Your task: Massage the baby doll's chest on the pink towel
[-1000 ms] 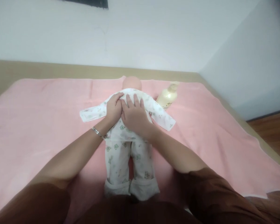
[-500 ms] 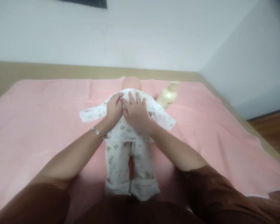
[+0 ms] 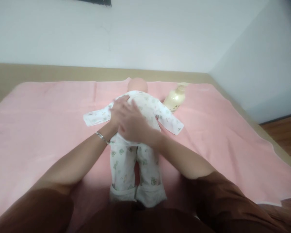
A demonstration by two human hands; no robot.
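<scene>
A baby doll (image 3: 138, 84) lies on its front, its bald head at the far end. It wears a white printed top (image 3: 149, 108) and matching trousers (image 3: 123, 161) with turned-up cuffs. My left hand (image 3: 114, 113) lies on the left side of the doll's upper back, a silver bracelet (image 3: 102, 138) on its wrist. Across the doll's back, my right hand (image 3: 134, 124) is blurred by motion, its fingers stretched out and overlapping my left hand. Part of my left hand's fingers is hidden behind it. Neither hand holds anything.
Under the doll spreads a pink blanket (image 3: 213, 136) on a tan surface (image 3: 50, 72). A cream pump bottle (image 3: 175, 99) leans or lies just right of the doll's shoulder. White walls (image 3: 160, 35) rise behind and at the right, with a wooden floor (image 3: 285, 134) beyond the right edge.
My right hand has slid left from the middle of the doll's back and now overlaps my left hand. My left hand stays nearly in place. Doll and bottle look unmoved.
</scene>
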